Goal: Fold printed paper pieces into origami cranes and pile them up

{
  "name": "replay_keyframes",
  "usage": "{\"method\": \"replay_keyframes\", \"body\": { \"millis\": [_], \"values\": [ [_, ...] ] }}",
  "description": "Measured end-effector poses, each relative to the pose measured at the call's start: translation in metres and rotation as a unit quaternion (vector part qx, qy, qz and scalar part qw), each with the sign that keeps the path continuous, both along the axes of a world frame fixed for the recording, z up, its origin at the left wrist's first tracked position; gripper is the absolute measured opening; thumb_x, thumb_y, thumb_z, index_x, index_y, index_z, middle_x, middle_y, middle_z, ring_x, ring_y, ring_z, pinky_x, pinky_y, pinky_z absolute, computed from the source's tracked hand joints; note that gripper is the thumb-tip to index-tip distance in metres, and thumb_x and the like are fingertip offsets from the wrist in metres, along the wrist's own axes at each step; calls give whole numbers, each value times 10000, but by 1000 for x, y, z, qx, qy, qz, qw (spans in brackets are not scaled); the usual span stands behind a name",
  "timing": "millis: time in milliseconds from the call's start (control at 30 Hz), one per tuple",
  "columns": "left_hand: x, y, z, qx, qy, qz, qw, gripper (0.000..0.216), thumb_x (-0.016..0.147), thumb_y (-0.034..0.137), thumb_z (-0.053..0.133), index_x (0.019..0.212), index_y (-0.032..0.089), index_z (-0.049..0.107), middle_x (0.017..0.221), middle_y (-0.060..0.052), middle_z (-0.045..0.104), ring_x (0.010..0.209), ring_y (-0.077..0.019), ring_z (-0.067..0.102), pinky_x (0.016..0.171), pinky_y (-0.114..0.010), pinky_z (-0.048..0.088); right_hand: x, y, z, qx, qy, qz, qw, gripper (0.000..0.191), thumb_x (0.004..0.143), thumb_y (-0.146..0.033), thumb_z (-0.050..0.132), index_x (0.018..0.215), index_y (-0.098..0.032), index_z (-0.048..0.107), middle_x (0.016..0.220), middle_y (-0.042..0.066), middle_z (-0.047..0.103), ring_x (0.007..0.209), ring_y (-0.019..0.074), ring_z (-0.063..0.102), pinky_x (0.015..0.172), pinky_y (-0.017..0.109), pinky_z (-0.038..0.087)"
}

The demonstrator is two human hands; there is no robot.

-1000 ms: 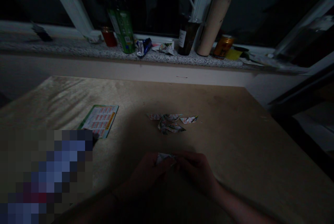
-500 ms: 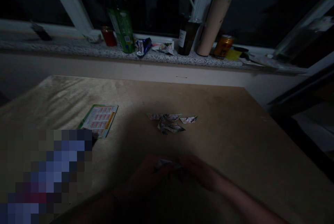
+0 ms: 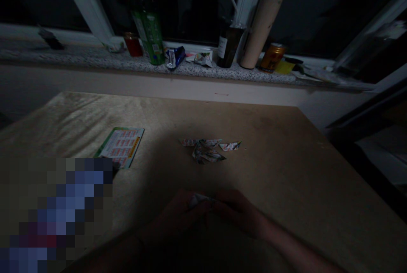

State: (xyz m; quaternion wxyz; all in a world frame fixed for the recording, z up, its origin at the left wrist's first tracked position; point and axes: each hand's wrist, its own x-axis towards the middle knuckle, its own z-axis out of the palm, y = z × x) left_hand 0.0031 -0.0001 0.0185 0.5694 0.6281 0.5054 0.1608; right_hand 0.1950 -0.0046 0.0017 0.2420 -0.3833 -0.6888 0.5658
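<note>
Close to me, over the near part of the table, my left hand (image 3: 181, 208) and my right hand (image 3: 237, 207) come together on a small folded piece of printed paper (image 3: 197, 199). The left fingers are closed around its left side. The right fingers pinch its right end, and the fingertips are dark and partly hidden. Beyond the hands lies a loose group of folded paper pieces (image 3: 210, 154), printed in white, red and green with pointed ends. One more folded piece (image 3: 230, 146) sits at the group's right.
A stack of printed cards or sheets (image 3: 122, 143) lies on the tan tabletop (image 3: 270, 158) at the left, beside a blurred-out patch. Along the granite sill (image 3: 197, 69) stand green bottles (image 3: 153, 37), a dark cup with a straw (image 3: 228, 46), a beige flask (image 3: 263, 23) and an orange can (image 3: 272, 57).
My right hand has shifted slightly left and its fingers have closed in on the paper piece. The left hand stays almost where it was. The pieces on the table have not moved.
</note>
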Motion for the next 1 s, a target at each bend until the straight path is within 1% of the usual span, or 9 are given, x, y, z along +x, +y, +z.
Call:
{"method": "replay_keyframes", "body": {
  "millis": [133, 233, 333, 467, 600, 700, 800, 900, 1000],
  "values": [
    [1, 1, 2, -5, -31, -9, 999, 328, 807, 409, 492, 710, 157, 678, 644, 18, 657, 583, -132, 554, 551, -167, 404, 2, 0, -3, -51, 35, -51, 997, 520, 891, -558, 286, 617, -162, 481, 561, -34, 386, 517, 93, 333, 483, 216, 285],
    [1, 0, 1, 2, -14, -13, 1000, 343, 810, 418, 490, 696, 151, 673, 640, 15, 649, 590, -134, 552, 558, -168, 402, 1, 1, -4, -74, 21, -48, 996, 511, 877, -572, 309, 580, -175, 430, 537, -45, 347, 486, 87, 294, 451, 216, 246],
    [0, -1, -3, 1, 2, -18, 1000, 372, 814, 434, 489, 629, 148, 638, 589, 19, 609, 563, -127, 533, 536, -166, 389, 0, 1, -5, -38, 4, -28, 999, 470, 881, -530, 353, 580, -175, 423, 556, -48, 333, 506, 88, 294, 463, 210, 247],
    [-2, -1, -8, 7, 5, -19, 1000, 359, 815, 433, 496, 630, 147, 612, 573, 23, 579, 555, -121, 515, 522, -163, 379, 1, 0, -5, 40, -33, -9, 999, 368, 905, -433, 382, 706, -171, 547, 650, -17, 469, 618, 120, 418, 566, 221, 342],
    [-3, 0, -11, 20, -21, -42, 999, 299, 827, 401, 487, 725, 157, 627, 604, 24, 599, 577, -125, 539, 558, -165, 402, 2, 0, 1, 40, -34, 52, 997, 315, 925, -351, 369, 830, -176, 613, 733, 10, 577, 679, 140, 501, 636, 238, 399],
    [-3, 0, -12, 26, -41, -43, 998, 277, 840, 397, 480, 818, 162, 626, 617, 23, 602, 581, -127, 551, 571, -175, 413, 2, 0, 4, 37, -24, 66, 997, 311, 926, -323, 365, 854, -176, 630, 758, 14, 603, 686, 143, 521, 647, 243, 412],
    [-2, 0, -12, 18, -85, -11, 996, 283, 863, 406, 453, 915, 165, 592, 693, 11, 612, 583, -122, 547, 564, -181, 422, 0, 0, 2, 31, 0, 46, 998, 318, 927, -321, 357, 877, -172, 632, 762, 11, 606, 687, 141, 521, 656, 243, 413],
    [-1, 0, -11, 27, -93, 20, 995, 320, 901, 416, 384, 919, 168, 585, 751, -2, 611, 613, -123, 542, 574, -184, 425, -3, -2, -4, 32, 4, -10, 999, 329, 912, -355, 395, 812, -150, 633, 680, -6, 562, 614, 118, 472, 574, 211, 380],
    [0, 1, -9, 56, -74, 8, 996, 336, 914, 397, 357, 888, 165, 599, 742, -5, 615, 644, -135, 552, 607, -192, 426, -6, -4, -7, 21, 6, -30, 999, 368, 887, -405, 445, 731, -136, 643, 594, -29, 496, 543, 92, 405, 493, 185, 321]
  ]
}}
